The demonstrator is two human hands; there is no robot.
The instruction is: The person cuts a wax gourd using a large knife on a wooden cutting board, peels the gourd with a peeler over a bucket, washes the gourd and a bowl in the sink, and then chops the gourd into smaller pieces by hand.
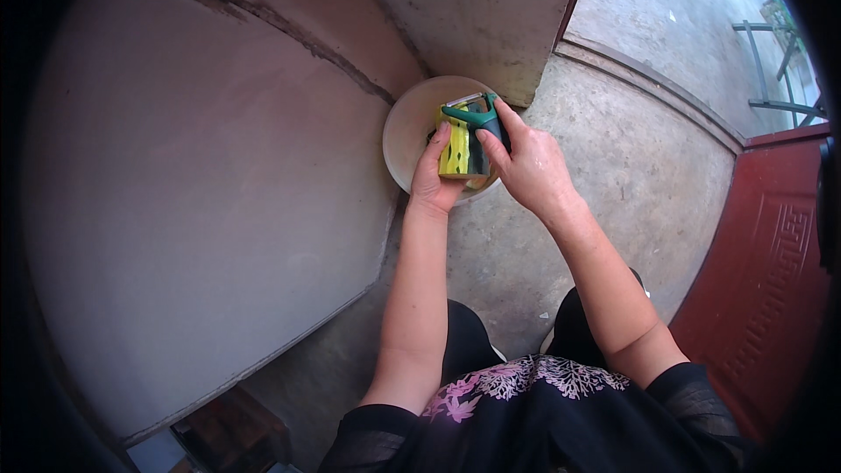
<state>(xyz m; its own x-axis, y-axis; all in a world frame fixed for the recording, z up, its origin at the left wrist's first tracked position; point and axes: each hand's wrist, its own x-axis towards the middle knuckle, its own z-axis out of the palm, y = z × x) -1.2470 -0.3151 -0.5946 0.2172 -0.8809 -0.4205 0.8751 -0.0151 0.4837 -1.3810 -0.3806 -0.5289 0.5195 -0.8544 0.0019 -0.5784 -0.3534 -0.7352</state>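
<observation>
A short, blocky piece of squash (460, 147) with yellow peeled strips and dark green skin sits in my left hand (434, 166), thumb along its left side. My right hand (527, 159) is closed on a green-handled peeler (471, 109), its metal blade at the top end of the piece. Both are held over a wide, pale plastic bowl (405, 136), which has something pale in it, largely hidden by my hands and the squash.
A grey slab (201, 210) fills the left side, meeting a wall (473, 17) behind the bowl. Concrete floor (631, 175) runs to the right, toward a red door panel (762, 298) and a dark metal frame (766, 105). Wooden items (236, 438) lie at lower left.
</observation>
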